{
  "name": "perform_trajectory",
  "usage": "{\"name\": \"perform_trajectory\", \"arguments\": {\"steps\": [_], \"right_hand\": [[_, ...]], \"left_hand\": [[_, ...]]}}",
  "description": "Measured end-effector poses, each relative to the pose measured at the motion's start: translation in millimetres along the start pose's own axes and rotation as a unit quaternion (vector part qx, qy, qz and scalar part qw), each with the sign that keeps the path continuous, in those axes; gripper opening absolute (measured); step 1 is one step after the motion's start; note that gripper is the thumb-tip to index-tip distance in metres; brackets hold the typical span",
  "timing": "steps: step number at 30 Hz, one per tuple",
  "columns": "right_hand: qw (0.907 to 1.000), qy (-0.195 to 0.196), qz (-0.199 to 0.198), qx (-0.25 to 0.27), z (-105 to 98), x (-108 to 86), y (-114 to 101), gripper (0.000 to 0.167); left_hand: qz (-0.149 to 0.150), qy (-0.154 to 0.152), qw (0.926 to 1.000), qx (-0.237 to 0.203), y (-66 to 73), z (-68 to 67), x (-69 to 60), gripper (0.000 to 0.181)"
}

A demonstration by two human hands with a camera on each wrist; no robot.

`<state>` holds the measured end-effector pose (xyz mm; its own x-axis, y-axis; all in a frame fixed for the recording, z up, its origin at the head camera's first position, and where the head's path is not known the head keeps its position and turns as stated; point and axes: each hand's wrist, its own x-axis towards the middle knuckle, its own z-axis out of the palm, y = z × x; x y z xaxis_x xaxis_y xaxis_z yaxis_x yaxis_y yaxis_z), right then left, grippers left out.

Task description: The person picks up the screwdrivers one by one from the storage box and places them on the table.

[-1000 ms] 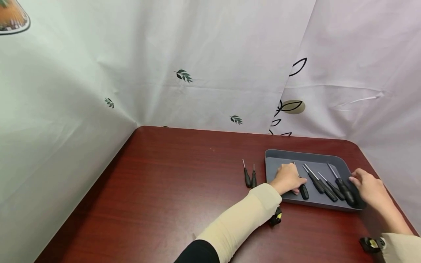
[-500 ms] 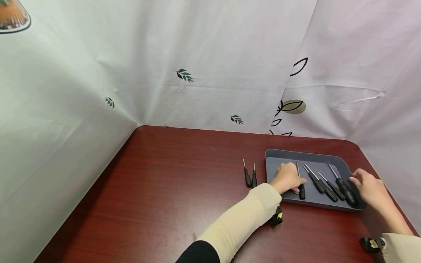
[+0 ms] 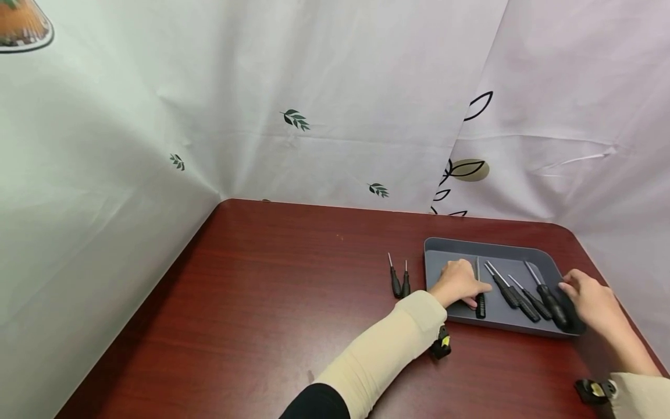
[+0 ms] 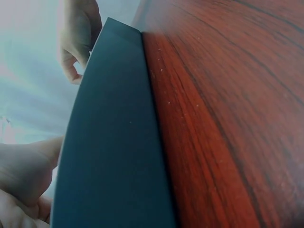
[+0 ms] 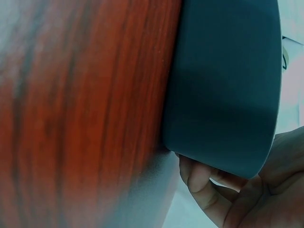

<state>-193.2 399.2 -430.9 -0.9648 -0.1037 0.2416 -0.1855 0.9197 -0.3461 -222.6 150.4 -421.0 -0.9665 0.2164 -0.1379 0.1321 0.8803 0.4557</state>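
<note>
In the head view, a grey tray (image 3: 455, 247) holds several black-handled screwdrivers (image 3: 552, 305). My left hand (image 3: 458, 282) reaches into its left part, back up and fingers bent down. The thumb lies across the upper handle of one screwdriver (image 3: 480, 308); the fingertips are hidden beneath the hand. My right hand (image 3: 588, 299) holds the tray's right end. In the right wrist view, curled fingers (image 5: 199, 175) rest against the outer end wall. Two small screwdrivers (image 3: 395, 285) lie on the table, left of the tray.
The tray stands on a dark red wooden table (image 3: 293, 279), near its right edge. White patterned cloth (image 3: 335, 87) hangs behind and at both sides. A black camera (image 3: 441, 343) sits under the left wrist, another (image 3: 591, 391) at the right.
The screwdriver under my left thumb has turned from a slant to nearly straight, its handle shifting slightly left. My right hand and the tray have stayed in place.
</note>
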Motion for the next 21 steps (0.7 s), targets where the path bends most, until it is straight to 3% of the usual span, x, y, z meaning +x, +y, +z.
{"name": "perform_trajectory", "arguments": {"steps": [9,17,21], "right_hand": [[1.0000,0.003,-0.005,-0.002,-1.5,0.0,-1.1,0.009],[1.0000,0.002,-0.005,0.000,1.1,-0.3,2.5,0.008],[1.0000,0.003,-0.007,0.002,2.0,-0.8,3.1,0.008]], "left_hand": [[0.005,-0.009,0.9986,-0.051,-0.9,-3.9,-1.5,0.048],[-0.021,-0.021,0.9968,-0.075,-0.8,-3.7,2.9,0.043],[-0.034,-0.030,0.9917,-0.120,-1.8,-4.3,2.8,0.033]]}}
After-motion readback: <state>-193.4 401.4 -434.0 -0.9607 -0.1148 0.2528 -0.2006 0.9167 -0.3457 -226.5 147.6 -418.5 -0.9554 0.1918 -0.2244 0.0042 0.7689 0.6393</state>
